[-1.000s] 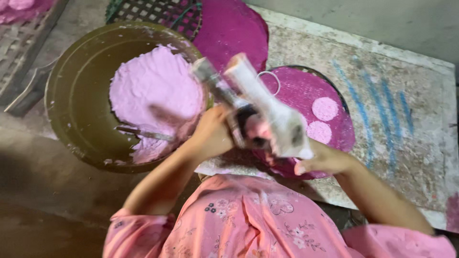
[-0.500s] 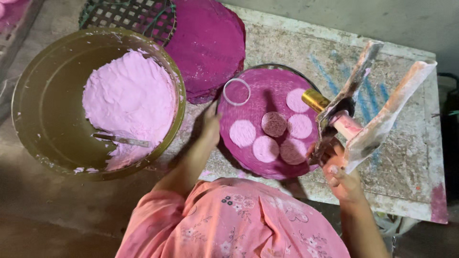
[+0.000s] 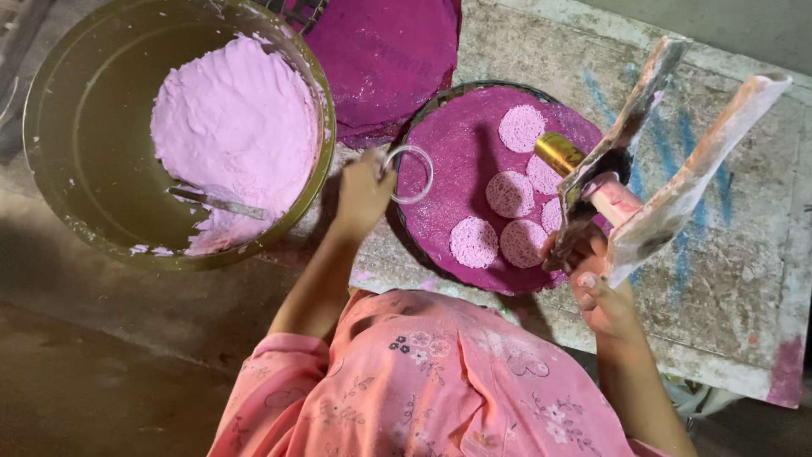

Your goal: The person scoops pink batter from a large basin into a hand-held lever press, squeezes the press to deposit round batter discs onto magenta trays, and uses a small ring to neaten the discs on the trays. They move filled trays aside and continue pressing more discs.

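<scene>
Since half a second ago the left hand [image 3: 362,193] has slid along the near rim of the round tray [image 3: 423,254] and now pinches a thin metal ring [image 3: 408,173] between thumb and fingertips, holding it over the tray's left edge. The right hand [image 3: 592,283] has stayed at the tray's right side, its fingers wrapped tight round the lower ends of a hand press [image 3: 668,161].

The press is two long flat handles, crusted with pale dried batter, spreading apart above the fingers like a V. A brass-coloured cylinder [image 3: 558,152] juts from it towards the tray.

The tray is lined with a deep magenta cloth with a coarse weave. On it, just left of the right fingers, lie five lacy pink discs [image 3: 507,193] of fine strands, close together.

Beyond the left fingers, to their left, stands a wide, olive-coloured metal bowl [image 3: 76,127] half filled with a smooth, thick pink dough [image 3: 237,127]; a spoon [image 3: 216,203] rests against it. A second magenta cloth [image 3: 381,51] lies above the ring on the rough, stained stone slab [image 3: 736,254].
</scene>
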